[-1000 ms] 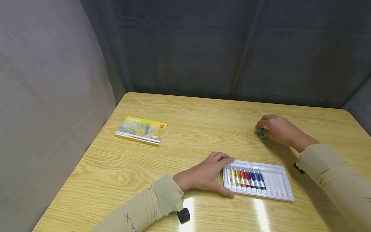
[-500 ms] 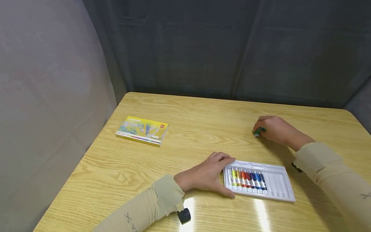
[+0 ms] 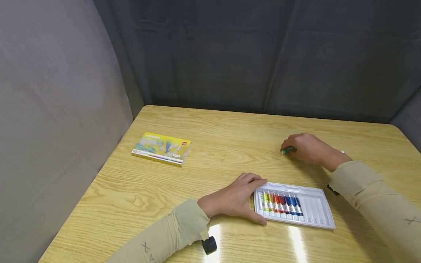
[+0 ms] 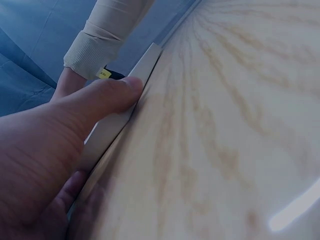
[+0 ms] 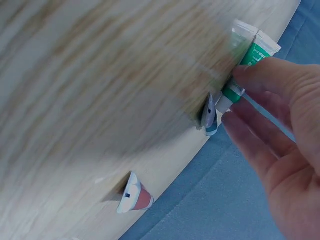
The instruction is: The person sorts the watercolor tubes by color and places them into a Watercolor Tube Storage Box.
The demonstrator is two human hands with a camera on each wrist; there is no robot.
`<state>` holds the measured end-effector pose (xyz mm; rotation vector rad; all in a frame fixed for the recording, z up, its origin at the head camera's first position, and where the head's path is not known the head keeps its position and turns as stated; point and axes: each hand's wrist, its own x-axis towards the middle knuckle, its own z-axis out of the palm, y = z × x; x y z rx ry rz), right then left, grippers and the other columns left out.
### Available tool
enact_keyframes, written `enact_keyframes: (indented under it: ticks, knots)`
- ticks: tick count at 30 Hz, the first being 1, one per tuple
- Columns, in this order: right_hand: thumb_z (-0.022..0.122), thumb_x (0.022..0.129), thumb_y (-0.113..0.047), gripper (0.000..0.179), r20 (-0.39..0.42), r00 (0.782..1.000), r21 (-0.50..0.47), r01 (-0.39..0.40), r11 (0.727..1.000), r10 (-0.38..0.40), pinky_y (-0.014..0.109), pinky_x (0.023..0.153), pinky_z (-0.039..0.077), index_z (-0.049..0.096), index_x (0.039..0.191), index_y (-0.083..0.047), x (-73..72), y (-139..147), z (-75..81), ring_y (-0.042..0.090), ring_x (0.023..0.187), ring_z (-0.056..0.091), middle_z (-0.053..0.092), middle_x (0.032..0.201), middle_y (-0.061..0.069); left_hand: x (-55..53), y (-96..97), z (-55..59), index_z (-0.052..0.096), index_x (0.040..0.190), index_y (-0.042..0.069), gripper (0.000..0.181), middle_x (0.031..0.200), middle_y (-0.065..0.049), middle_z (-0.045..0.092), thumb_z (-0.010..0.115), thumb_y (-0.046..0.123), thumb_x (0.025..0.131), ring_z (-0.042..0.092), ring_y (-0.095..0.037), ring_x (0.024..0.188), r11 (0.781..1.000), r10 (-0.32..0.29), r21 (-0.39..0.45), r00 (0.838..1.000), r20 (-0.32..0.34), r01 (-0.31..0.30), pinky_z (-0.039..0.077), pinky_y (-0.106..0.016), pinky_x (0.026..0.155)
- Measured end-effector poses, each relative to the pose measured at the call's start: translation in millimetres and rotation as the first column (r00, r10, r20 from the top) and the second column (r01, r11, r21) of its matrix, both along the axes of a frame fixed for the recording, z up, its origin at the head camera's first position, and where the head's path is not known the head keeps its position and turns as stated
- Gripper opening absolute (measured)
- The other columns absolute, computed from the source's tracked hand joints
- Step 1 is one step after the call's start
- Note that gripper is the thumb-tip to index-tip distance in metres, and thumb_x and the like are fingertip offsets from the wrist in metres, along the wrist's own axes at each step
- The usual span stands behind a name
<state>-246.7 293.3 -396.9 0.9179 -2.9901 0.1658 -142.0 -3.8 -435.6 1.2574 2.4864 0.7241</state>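
My right hand (image 3: 306, 148) pinches a small green paint tube (image 5: 256, 52) between thumb and fingers, close over the table at the right. Beside its white cap, in the right wrist view, lies another tube with a teal end (image 5: 210, 118). My left hand (image 3: 235, 199) holds the left end of a white plastic paint tray (image 3: 317, 206), thumb along the near side and fingers at the far corner. Several paint tubes (image 3: 281, 205), running from yellow through red to dark blue, lie side by side in its left slots; the right slots are bare.
A yellow paint box (image 3: 161, 148) lies flat at the table's left. One pink tube (image 5: 142, 199) lies on the wooden table (image 3: 217, 138), mostly hidden behind my right wrist in the head view. Dark curtain (image 3: 210, 54) hangs behind the table, grey cloth (image 3: 59, 109) to the left.
My right hand has shifted slightly left and nearer with the green tube, which has turned more sideways. The left hand and tray have stayed in place.
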Motion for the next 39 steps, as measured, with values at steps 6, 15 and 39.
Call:
enact_keyframes:
  ticks: [6, 15, 39]
  knots:
    - [0.082, 0.084, -0.002, 0.022, 0.000, 1.000, 0.000, 0.023, 1.000, -0.023, 0.047, 0.083, 0.063, 0.076, 0.104, -0.010, 0.8, -1.7, -0.4, 0.019, 0.089, 0.073, 0.079, 0.104, 0.008, 0.3, 0.1, 0.1, 0.033, 0.162, 0.016, 0.108, 0.161, -0.002, 0.040, 0.082, 0.064, 0.078, 0.037, -0.015, 0.145, 1.000, -0.003, 0.003, 1.000, 0.002, 0.003, 0.038, -0.027, 0.122]
    - [0.082, 0.084, -0.002, 0.023, -0.013, 1.000, 0.012, 0.000, 1.000, 0.000, 0.049, 0.086, 0.062, 0.079, 0.106, -0.004, -1.2, -2.9, -5.2, 0.027, 0.095, 0.075, 0.078, 0.107, 0.013, 0.8, -0.1, 1.4, 0.034, 0.162, 0.016, 0.109, 0.159, -0.001, 0.041, 0.082, 0.064, 0.077, 0.038, -0.015, 0.144, 1.000, 0.001, 0.003, 1.000, -0.003, -0.001, 0.038, -0.025, 0.122]
    - [0.083, 0.086, -0.009, 0.053, 0.019, 0.996, -0.023, 0.082, 0.996, -0.082, 0.046, 0.080, 0.062, 0.059, 0.133, -0.011, 27.3, -6.8, 17.5, 0.018, 0.084, 0.064, 0.071, 0.110, 0.012, 0.8, 0.4, 0.3, 0.033, 0.163, 0.017, 0.110, 0.160, 0.000, 0.040, 0.081, 0.066, 0.077, 0.038, -0.015, 0.144, 1.000, -0.005, 0.002, 1.000, -0.020, 0.005, 0.038, -0.026, 0.122]
